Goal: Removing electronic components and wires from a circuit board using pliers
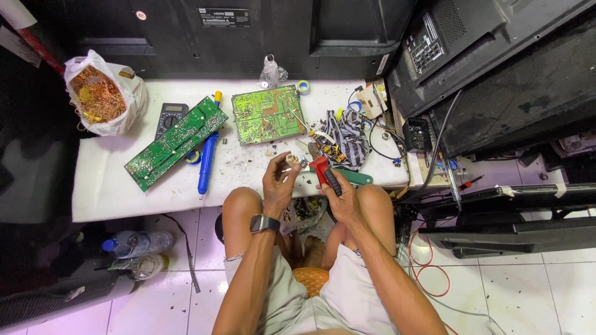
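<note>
My left hand [279, 181] pinches a small pale round component [291, 159] between thumb and fingers, above my knees. My right hand [338, 193] grips pliers [324, 174] with red and black handles, their jaws pointing at that component. Both hands hover at the front edge of a low white table [105, 192]. A long green circuit board [175, 141] lies tilted on the table to the left. A squarer green circuit board [267, 113] lies behind my hands.
A plastic bag of copper wire [99, 93] sits at the table's far left, beside a multimeter [170, 115] and a blue solder sucker [207, 158]. Striped cloth [347, 133] and loose parts lie right. Television backs [496, 68] crowd the right side. Bottles [133, 243] lie on the floor.
</note>
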